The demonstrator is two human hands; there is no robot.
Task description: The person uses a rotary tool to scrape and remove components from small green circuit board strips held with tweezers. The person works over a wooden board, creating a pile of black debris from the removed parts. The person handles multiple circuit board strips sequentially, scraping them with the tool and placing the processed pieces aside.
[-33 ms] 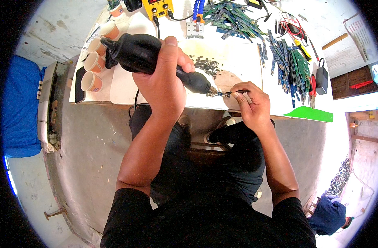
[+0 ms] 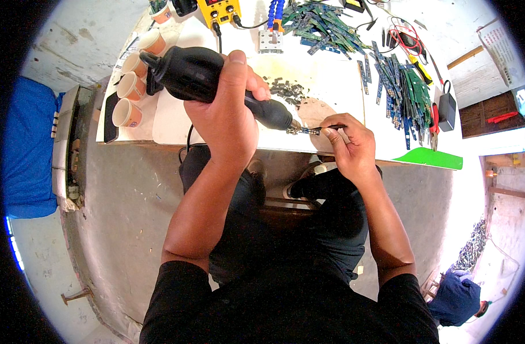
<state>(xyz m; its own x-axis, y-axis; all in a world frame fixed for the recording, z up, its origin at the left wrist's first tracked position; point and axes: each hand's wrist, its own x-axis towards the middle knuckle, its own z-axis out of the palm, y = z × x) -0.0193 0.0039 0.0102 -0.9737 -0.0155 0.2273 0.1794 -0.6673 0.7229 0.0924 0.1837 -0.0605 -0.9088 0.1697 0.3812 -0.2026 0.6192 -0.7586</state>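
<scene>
My left hand is wrapped round the black body of a hot-air gun, whose metal nozzle points down to the right near the table's front edge. Just at the nozzle lies a small circuit board strip, partly hidden. Pinched in my right hand is a pair of black tweezers, with the tips reaching left to the strip. Whether the tips grip it is too small to tell. Beyond the nozzle, many small black chips lie scattered on the white table.
Several paper cups line the table's left side. A yellow control box and a metal fixture stand at the back. Green board strips are heaped at the back and in a right-hand pile, beside red pliers. Another person is far right.
</scene>
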